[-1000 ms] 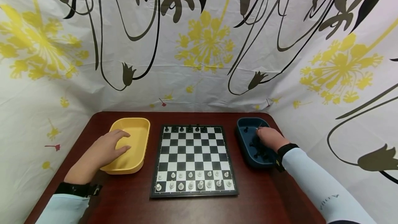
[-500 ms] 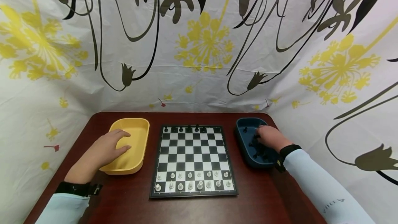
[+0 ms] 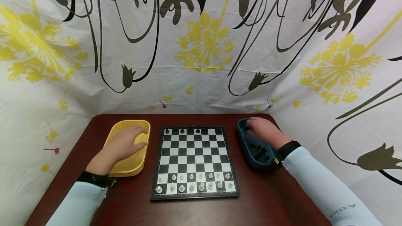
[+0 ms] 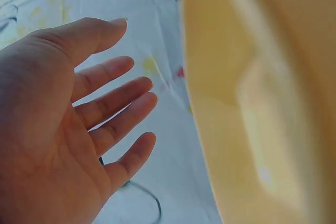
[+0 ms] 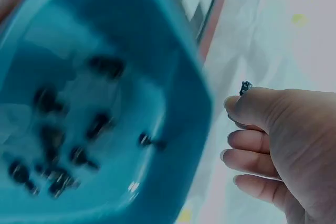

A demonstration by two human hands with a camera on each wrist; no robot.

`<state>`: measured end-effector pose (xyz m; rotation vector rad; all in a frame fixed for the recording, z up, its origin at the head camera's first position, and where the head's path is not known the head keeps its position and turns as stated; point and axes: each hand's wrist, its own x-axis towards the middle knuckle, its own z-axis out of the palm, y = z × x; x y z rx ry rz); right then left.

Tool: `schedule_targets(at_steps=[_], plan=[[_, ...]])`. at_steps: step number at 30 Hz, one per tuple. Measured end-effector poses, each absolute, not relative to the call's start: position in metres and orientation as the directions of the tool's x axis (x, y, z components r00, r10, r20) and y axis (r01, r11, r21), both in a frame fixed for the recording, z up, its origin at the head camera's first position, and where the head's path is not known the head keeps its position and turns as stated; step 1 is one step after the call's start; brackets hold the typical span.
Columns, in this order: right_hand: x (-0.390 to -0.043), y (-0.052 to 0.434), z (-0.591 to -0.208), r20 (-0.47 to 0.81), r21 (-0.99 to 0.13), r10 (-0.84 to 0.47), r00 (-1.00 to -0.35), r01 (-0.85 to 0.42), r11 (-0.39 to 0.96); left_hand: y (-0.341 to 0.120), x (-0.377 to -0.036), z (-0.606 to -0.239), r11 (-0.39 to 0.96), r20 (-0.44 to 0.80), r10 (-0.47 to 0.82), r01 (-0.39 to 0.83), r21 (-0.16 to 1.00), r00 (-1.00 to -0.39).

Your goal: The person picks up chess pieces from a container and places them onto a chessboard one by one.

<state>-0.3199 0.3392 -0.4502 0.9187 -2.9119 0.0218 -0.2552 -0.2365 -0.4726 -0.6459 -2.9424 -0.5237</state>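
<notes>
My right hand [image 3: 265,132] is over the far end of the dark blue tray [image 3: 241,142]. In the right wrist view, its thumb and forefinger pinch a small black chess piece [image 5: 245,87], with only the top showing. Several black chess pieces [image 3: 260,153] lie loose in that tray. My left hand [image 3: 124,144] hovers over the yellow tray [image 3: 125,171], fingers relaxed and holding nothing. Between the trays lies a chessboard [image 3: 191,152]. Black pieces [image 3: 182,130] stand along its far row, and white pieces [image 3: 201,186] fill two near rows.
The dark red-brown table [image 3: 194,213] carries both trays and the board. A white cloth [image 3: 157,93] with flower prints hangs behind it and at both sides.
My right hand has moved up and left from the middle of the blue tray to its far end, uncovering pieces. My left hand has shifted right over the yellow tray.
</notes>
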Motion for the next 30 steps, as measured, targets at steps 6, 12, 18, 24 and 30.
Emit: schedule_targets(at_steps=[6, 12, 18, 24, 30], plan=[[-0.311, 0.295, -0.441, 0.11, 0.056, -0.62, -0.777, -0.618, 0.784, -0.19, -0.268, -0.457, 0.815, 0.157, 0.466, 0.491, 0.308, -0.871], [-0.306, 0.255, -0.436, 0.121, 0.072, -0.658, -0.743, -0.654, 0.753, -0.142, -0.28, -0.448, 0.783, 0.137, 0.521, 0.536, 0.315, -0.842], [-0.302, 0.223, -0.434, 0.129, 0.086, -0.697, -0.706, -0.692, 0.717, -0.098, -0.289, -0.451, 0.762, 0.133, 0.546, 0.556, 0.332, -0.827], [-0.299, 0.199, -0.434, 0.114, 0.086, -0.724, -0.68, -0.719, 0.689, -0.061, -0.294, -0.46, 0.725, 0.156, 0.581, 0.595, 0.348, -0.799], [-0.294, 0.183, -0.434, 0.107, 0.099, -0.762, -0.638, -0.756, 0.647, -0.041, -0.295, -0.464, 0.736, 0.179, 0.534, 0.559, 0.381, -0.826]])
